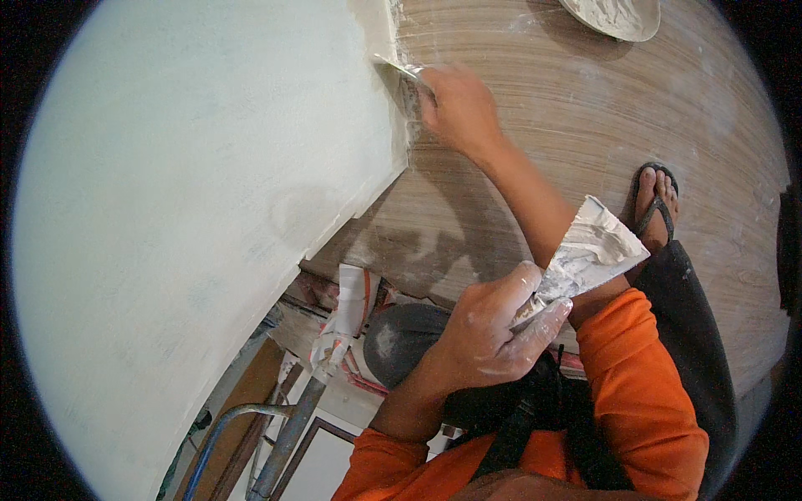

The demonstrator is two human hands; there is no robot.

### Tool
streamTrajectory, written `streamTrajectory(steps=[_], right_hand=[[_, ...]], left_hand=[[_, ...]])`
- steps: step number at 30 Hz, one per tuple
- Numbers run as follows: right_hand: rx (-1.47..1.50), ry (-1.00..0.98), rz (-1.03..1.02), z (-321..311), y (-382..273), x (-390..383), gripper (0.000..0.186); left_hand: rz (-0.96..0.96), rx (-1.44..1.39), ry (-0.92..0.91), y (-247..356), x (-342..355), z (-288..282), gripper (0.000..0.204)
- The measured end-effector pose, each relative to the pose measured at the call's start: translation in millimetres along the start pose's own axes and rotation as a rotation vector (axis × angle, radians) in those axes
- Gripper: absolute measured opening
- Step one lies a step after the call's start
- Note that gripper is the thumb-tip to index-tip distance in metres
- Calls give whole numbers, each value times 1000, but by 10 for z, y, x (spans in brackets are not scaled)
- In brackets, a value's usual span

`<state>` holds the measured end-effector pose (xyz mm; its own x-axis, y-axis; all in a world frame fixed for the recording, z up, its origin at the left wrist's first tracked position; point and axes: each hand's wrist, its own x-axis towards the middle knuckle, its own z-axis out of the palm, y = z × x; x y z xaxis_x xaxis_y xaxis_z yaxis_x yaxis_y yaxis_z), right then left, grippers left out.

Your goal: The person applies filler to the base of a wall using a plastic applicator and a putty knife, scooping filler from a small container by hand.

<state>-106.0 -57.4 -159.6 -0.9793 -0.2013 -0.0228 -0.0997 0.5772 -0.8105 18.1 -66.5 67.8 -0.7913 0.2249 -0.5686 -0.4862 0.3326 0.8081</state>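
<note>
My left hand (pixel 501 321), smeared with white paste, grips a wide putty knife (pixel 595 250) whose blade carries a thick layer of whitish putty. Farther out, my right hand (pixel 461 108) is closed on a smaller metal scraper (pixel 401 68). Its blade rests against the edge of the pale painted wall (pixel 209 150), where a damp strip of fresh putty runs. The right hand is slightly blurred, and its fingers partly hide the scraper's handle.
A round dish (pixel 626 25) of putty sits at the far right on the wood-grain boards (pixel 560 92). My foot in a black flip-flop (pixel 656 200) stands on them. Below left, beyond the boards' edge, are metal tubes (pixel 288 438) and a paper-wrapped piece (pixel 342 313).
</note>
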Motion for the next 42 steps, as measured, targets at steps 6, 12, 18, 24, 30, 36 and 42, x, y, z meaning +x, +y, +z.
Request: streamTrajectory(steps=[6,12,18,24,30,36,42], right_hand=[[-91,-80,-52,49,-56,-30,11],[11,-213,-40,49,-146,-402,13],[213,-146,172,-155,-42,-357,16],[230,14,86,100,-110,-6,21],[450,50,116,428,-432,-288,25],[364,-254,137,-98,-69,-390,32],[187,-101,46,-100,123,328,30]], left_hand=[[14,13,1,-7,9,-27,23],[-54,46,-24,32,10,-41,23],[-20,72,3,2,-22,-47,23],[-4,22,-7,80,3,-32,22],[1,52,1,49,-13,-25,24],[-3,64,40,14,-69,-32,24],[-26,-18,37,2,-47,43,23]])
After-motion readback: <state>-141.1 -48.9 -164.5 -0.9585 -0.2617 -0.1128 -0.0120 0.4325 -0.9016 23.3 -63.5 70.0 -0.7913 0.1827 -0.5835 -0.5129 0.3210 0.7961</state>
